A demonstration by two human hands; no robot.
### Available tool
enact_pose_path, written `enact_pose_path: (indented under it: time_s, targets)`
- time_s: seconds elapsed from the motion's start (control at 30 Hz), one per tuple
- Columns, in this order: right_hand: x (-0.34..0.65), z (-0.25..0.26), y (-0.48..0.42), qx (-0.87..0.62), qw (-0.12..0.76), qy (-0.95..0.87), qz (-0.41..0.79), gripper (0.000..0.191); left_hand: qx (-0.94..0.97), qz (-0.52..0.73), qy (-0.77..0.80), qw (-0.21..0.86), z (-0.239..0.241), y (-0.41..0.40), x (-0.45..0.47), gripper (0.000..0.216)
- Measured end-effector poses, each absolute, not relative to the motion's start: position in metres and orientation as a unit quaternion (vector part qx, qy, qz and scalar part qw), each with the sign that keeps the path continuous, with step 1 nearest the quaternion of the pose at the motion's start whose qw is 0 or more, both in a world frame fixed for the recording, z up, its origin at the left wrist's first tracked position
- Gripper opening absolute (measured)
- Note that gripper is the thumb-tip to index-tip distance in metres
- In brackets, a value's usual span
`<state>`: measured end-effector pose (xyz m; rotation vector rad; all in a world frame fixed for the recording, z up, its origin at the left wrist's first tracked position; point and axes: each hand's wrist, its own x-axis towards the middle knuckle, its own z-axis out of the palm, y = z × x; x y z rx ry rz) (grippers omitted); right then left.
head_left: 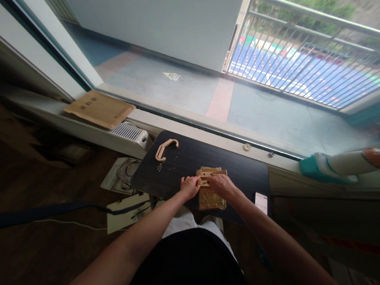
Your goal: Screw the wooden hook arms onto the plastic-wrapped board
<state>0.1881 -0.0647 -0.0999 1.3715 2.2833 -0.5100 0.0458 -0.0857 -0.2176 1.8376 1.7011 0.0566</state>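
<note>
My left hand (190, 187) is closed on the left end of a light wooden piece with dark holes (204, 174). From the other side my right hand (220, 184) presses its curled fingers onto the same piece; whether something small is between them is hidden. Beneath the wood lies a flat block wrapped in shiny brown tape (211, 199), near the front edge of the dark table (184, 158). A curved wooden part with hooked ends (162, 150) rests at the table's left. Several screws (159, 167) lie just below it, with small crumbs around.
A phone (261, 202) lies at the table's right edge. On the window sill sit a roll of tape (246, 147) and a small grey object (271, 154). A radiator (130, 133) with a cardboard piece (101, 107) stands left; a teal container (323, 168) is at right.
</note>
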Motion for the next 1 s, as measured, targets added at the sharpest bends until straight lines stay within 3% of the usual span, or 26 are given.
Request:
enact_pose_path:
  time_s: [1.0]
  targets:
    - [0.191,-0.098,-0.048,0.494,0.192,0.827,-0.188,0.028,0.694,0.03,0.651,0.306,-0.223,-0.087,0.046,0.028]
